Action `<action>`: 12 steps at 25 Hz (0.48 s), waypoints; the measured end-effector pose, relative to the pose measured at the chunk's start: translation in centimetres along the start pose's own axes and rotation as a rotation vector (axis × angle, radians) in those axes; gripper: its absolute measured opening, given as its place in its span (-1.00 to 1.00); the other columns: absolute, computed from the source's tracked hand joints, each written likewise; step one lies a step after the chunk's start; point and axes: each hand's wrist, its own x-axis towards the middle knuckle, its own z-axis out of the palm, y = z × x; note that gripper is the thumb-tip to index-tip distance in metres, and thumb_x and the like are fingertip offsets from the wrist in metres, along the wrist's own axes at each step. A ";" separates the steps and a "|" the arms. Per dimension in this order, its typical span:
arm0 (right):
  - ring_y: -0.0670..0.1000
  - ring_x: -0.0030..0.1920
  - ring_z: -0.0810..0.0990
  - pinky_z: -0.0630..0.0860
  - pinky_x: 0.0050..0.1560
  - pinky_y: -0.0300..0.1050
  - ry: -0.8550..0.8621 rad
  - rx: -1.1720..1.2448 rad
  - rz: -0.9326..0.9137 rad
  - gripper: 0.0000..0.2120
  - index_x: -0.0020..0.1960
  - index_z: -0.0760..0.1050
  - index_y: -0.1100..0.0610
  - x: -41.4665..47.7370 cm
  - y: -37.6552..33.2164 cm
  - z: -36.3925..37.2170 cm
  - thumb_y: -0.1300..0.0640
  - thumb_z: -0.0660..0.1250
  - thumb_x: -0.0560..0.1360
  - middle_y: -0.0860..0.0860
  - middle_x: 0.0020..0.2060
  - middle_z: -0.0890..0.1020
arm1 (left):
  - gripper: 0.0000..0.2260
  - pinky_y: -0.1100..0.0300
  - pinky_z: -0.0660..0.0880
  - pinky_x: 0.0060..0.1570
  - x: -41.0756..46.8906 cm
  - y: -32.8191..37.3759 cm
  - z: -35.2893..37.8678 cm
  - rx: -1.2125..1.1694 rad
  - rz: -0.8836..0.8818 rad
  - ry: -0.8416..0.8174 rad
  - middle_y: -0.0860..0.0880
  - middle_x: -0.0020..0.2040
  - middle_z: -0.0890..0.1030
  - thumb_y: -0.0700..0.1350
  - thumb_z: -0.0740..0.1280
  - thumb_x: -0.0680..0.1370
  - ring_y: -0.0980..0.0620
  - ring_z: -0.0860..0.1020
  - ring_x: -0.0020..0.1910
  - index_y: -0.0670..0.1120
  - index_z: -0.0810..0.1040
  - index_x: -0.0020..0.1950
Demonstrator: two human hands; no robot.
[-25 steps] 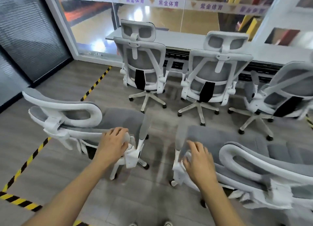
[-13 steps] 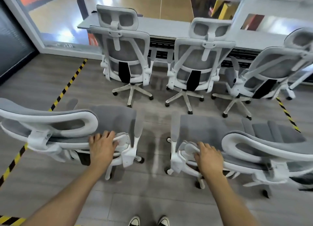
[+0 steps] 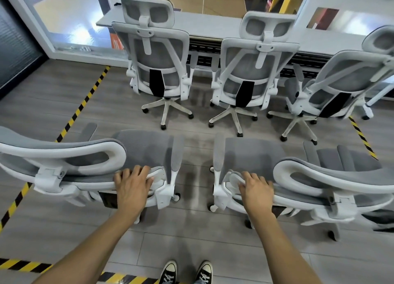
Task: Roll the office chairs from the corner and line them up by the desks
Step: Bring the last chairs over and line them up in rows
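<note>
Two white-framed, grey-mesh office chairs stand side by side in front of me, backs toward me. My left hand grips the top edge of the left chair's backrest. The top edge of the right chair's backrest is gripped by my right hand. Three matching chairs stand in a row against the long grey desk ahead; the rightmost one is turned at an angle.
Yellow-black hazard tape runs across the wood floor at left, along the bottom and at the right. A glass wall lies behind the desk. A dark blind panel is at far left. My black sneakers show below.
The view has come closer to the desk row and tilted down. Both held chairs have rolled forward a little, and my sneakers have come into view.
</note>
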 end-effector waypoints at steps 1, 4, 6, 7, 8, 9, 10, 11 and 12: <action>0.19 -0.29 0.59 0.43 -0.23 0.02 0.013 0.000 -0.007 -0.75 -0.08 0.60 0.07 -0.1 0.0 0.0 0.13 0.57 0.29 0.03 -0.31 0.62 | -0.79 -0.12 0.29 -0.03 0.2 0.1 0.0 0.003 -0.001 0.000 -0.08 -0.16 0.54 -0.06 0.52 0.43 -0.20 0.49 -0.18 -0.06 0.57 -0.01; 0.17 -0.32 0.59 0.45 -0.25 0.01 0.023 -0.007 -0.026 -0.73 -0.10 0.60 0.06 -0.5 -0.1 0.1 0.11 0.60 0.26 0.02 -0.33 0.60 | -0.79 -0.13 0.28 -0.04 0.7 0.2 0.0 0.002 -0.004 0.010 -0.10 -0.16 0.54 -0.06 0.52 0.43 -0.21 0.49 -0.18 -0.06 0.57 -0.01; 0.16 -0.32 0.59 0.46 -0.24 0.02 0.022 -0.018 -0.037 -0.72 -0.09 0.60 0.05 -0.9 -0.5 0.3 0.09 0.60 0.26 0.01 -0.34 0.59 | -0.79 -0.12 0.27 -0.05 0.8 0.2 0.0 0.003 -0.007 0.009 -0.10 -0.16 0.54 -0.06 0.51 0.44 -0.22 0.48 -0.18 -0.06 0.57 -0.01; 0.15 -0.32 0.59 0.47 -0.23 0.02 0.024 -0.018 -0.038 -0.71 -0.08 0.60 0.04 -1.1 -0.7 0.4 0.07 0.60 0.27 0.01 -0.34 0.59 | -0.79 -0.11 0.26 -0.06 0.8 0.3 0.0 0.004 -0.006 0.006 -0.10 -0.16 0.54 -0.06 0.51 0.44 -0.22 0.48 -0.18 -0.06 0.57 -0.01; 0.15 -0.32 0.59 0.47 -0.22 0.02 0.027 -0.015 -0.039 -0.71 -0.06 0.60 0.03 -1.1 -0.9 0.4 0.07 0.60 0.27 0.01 -0.34 0.59 | -0.79 -0.11 0.26 -0.07 0.8 0.4 0.0 0.004 -0.007 0.003 -0.10 -0.16 0.55 -0.06 0.51 0.44 -0.22 0.48 -0.18 -0.05 0.57 -0.01; 0.14 -0.32 0.59 0.46 -0.23 0.02 0.031 -0.011 -0.040 -0.71 -0.06 0.60 0.03 -1.1 -1.2 0.4 0.06 0.60 0.27 0.01 -0.34 0.59 | -0.79 -0.10 0.25 -0.08 0.8 0.4 0.0 0.001 -0.010 0.000 -0.11 -0.16 0.55 -0.05 0.52 0.43 -0.23 0.49 -0.18 -0.05 0.57 -0.01; 0.14 -0.32 0.59 0.46 -0.23 0.01 0.037 -0.011 -0.039 -0.71 -0.06 0.60 0.03 -1.0 -1.4 0.4 0.06 0.60 0.27 0.01 -0.34 0.59 | -0.78 -0.09 0.24 -0.08 0.8 0.3 0.0 -0.002 -0.012 -0.003 -0.11 -0.16 0.55 -0.05 0.52 0.43 -0.23 0.49 -0.18 -0.05 0.58 -0.01; 0.14 -0.32 0.59 0.45 -0.24 0.01 0.042 -0.012 -0.035 -0.71 -0.06 0.60 0.04 -0.9 -1.6 0.3 0.06 0.60 0.27 0.01 -0.33 0.59 | -0.78 -0.09 0.24 -0.08 0.7 0.3 0.0 -0.002 -0.016 -0.008 -0.11 -0.16 0.56 -0.05 0.53 0.43 -0.23 0.49 -0.17 -0.05 0.58 -0.01; 0.14 -0.31 0.59 0.45 -0.23 0.01 0.041 -0.011 -0.027 -0.72 -0.07 0.60 0.04 -0.8 -1.8 0.2 0.06 0.59 0.28 0.01 -0.33 0.59 | -0.78 -0.09 0.25 -0.08 0.7 0.3 0.0 0.000 -0.018 -0.013 -0.11 -0.16 0.56 -0.05 0.53 0.43 -0.23 0.49 -0.17 -0.05 0.58 -0.01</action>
